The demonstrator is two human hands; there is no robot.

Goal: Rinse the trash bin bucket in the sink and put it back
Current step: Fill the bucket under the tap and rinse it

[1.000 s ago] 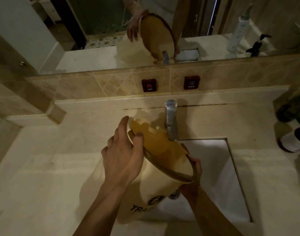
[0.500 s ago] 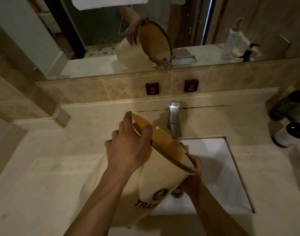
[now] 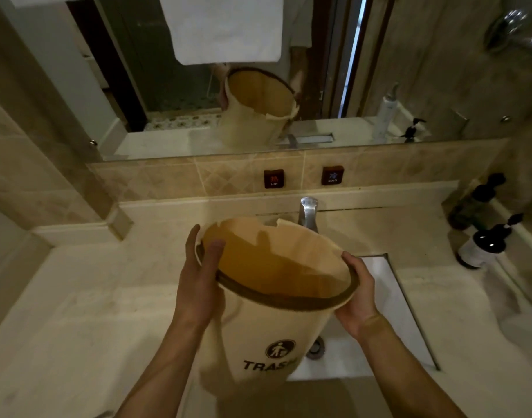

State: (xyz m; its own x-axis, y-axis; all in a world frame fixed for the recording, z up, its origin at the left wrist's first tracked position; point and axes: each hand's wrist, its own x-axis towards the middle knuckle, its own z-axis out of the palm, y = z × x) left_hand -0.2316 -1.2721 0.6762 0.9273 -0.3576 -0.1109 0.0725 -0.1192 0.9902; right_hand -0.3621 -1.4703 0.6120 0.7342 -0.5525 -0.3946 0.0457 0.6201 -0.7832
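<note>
A cream trash bin bucket (image 3: 267, 333) with a dark rim band and a "TRASH" logo is held nearly upright above the left part of the white sink (image 3: 388, 297). Its far rim is chipped. My left hand (image 3: 198, 282) grips the left rim, thumb inside the bucket. My right hand (image 3: 359, 297) grips the right rim from outside. The chrome faucet (image 3: 308, 214) stands just behind the bucket. The sink drain (image 3: 316, 348) shows beside the bucket's lower right.
Beige stone counter (image 3: 77, 312) surrounds the sink. HOT (image 3: 273, 178) and COLD (image 3: 332, 175) buttons sit on the tiled backsplash. Dark pump bottles (image 3: 484, 242) stand at the right. A mirror (image 3: 409, 70) above shows the bucket and a white towel.
The bucket has tipped back from a steep tilt toward the faucet to nearly upright and risen slightly. My right hand has shifted from under the rim to its right side.
</note>
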